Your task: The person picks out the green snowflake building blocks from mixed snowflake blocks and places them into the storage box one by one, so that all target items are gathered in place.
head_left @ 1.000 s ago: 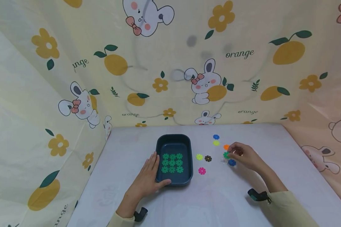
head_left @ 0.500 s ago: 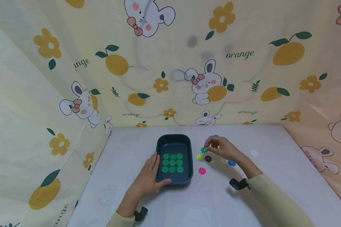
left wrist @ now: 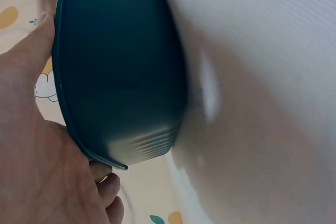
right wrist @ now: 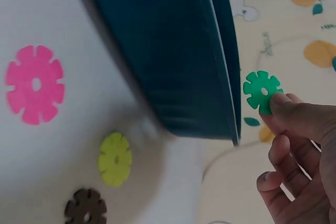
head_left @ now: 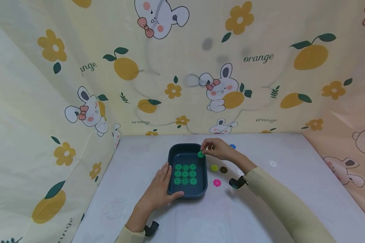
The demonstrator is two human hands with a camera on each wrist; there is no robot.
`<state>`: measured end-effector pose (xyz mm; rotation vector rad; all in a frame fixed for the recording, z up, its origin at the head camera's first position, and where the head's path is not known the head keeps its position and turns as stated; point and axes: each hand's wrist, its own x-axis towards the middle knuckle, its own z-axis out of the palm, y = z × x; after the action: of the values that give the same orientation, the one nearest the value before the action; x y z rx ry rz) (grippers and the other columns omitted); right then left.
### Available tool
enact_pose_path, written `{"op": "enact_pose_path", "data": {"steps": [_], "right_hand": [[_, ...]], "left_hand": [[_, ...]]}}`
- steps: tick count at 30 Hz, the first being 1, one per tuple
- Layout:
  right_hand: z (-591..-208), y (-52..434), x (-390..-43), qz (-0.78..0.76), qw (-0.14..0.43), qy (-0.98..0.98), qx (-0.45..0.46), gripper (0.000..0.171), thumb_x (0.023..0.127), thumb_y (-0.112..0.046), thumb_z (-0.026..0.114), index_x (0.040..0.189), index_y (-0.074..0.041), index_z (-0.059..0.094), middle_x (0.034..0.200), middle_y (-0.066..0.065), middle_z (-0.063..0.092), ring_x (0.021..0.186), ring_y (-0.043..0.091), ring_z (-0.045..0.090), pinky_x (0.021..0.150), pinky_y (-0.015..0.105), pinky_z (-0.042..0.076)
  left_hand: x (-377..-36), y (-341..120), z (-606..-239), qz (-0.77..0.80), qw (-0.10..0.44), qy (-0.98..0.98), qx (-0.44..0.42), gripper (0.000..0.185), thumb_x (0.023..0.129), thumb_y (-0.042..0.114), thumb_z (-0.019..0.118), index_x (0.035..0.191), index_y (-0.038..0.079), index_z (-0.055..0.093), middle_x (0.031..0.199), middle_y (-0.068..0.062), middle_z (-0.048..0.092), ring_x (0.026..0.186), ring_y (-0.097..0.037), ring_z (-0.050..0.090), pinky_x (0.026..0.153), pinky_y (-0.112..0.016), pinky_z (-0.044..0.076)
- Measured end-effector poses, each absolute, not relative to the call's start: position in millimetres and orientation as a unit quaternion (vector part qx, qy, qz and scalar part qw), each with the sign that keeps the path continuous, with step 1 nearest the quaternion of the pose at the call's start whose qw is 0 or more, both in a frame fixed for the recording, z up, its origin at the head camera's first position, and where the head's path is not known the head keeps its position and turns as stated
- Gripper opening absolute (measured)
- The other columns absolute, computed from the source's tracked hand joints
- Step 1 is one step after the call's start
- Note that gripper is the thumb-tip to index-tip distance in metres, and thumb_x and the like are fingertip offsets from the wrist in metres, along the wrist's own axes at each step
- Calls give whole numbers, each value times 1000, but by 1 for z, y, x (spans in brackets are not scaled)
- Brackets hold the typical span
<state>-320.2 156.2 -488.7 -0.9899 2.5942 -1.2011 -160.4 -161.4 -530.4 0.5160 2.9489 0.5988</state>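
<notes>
A dark blue tray (head_left: pixel 187 195) sits mid-table with several green flower discs (head_left: pixel 185 174) laid in rows inside. My left hand (head_left: pixel 160 190) rests against the tray's left wall (left wrist: pixel 121 77), thumb along its front rim, fingers straight. My right hand (head_left: pixel 216 149) pinches one green flower disc (head_left: pixel 201 154) over the tray's far right corner; the right wrist view shows this disc (right wrist: pixel 262 91) held just above the tray's rim (right wrist: pixel 226 61).
Loose discs lie on the white table right of the tray: yellow-green (head_left: pixel 214 167), brown (head_left: pixel 223 169), pink (head_left: pixel 217 183), blue (head_left: pixel 232 146), white (head_left: pixel 272 163). Printed cloth walls (head_left: pixel 182 67) enclose the table at the back and both sides.
My right hand has carried the green disc leftwards from the scattered discs to above the tray's far right corner. The left hand has stayed on the tray.
</notes>
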Motion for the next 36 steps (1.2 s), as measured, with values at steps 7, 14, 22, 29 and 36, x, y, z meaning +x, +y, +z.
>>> {"op": "enact_pose_path", "data": {"steps": [7, 14, 22, 29, 36], "right_hand": [[-496, 136, -337, -393, 94, 849, -340, 5, 101, -11, 77, 104, -14, 75, 94, -5, 72, 86, 18, 60, 76, 29, 55], [-503, 121, -346, -376, 121, 850, -350, 5, 103, -10, 74, 106, -13, 76, 98, -3, 73, 89, 17, 61, 82, 29, 56], [-508, 112, -351, -343, 135, 863, -345, 7, 103, -9, 73, 102, -15, 76, 98, -5, 73, 91, 16, 64, 86, 31, 59], [-513, 108, -353, -302, 125, 874, -361, 7, 103, -10, 74, 101, -16, 77, 98, -6, 71, 93, 14, 63, 88, 32, 58], [-509, 105, -349, -228, 111, 896, -365, 5, 102, -16, 77, 101, -21, 79, 99, -6, 65, 94, 16, 54, 86, 34, 52]], "left_hand": [[-161, -161, -531, 191, 44, 966, 171, 118, 95, 72, 67, 172, 2, 12, 181, -13, 2, 167, -30, 6, 136, -50, 13], [-161, -162, -531, 196, 47, 965, 171, 119, 94, 73, 68, 172, 1, 13, 181, -13, 3, 167, -31, 7, 135, -52, 15], [-161, -162, -529, 196, 44, 964, 174, 117, 95, 73, 67, 172, 2, 13, 181, -13, 3, 167, -31, 6, 135, -52, 14], [-160, -162, -525, 189, 44, 965, 178, 118, 95, 77, 63, 172, 2, 13, 181, -14, 4, 167, -31, 6, 136, -51, 14], [-161, -162, -528, 185, 44, 966, 176, 118, 94, 78, 62, 172, 3, 13, 181, -12, 3, 167, -29, 5, 136, -50, 13]]}}
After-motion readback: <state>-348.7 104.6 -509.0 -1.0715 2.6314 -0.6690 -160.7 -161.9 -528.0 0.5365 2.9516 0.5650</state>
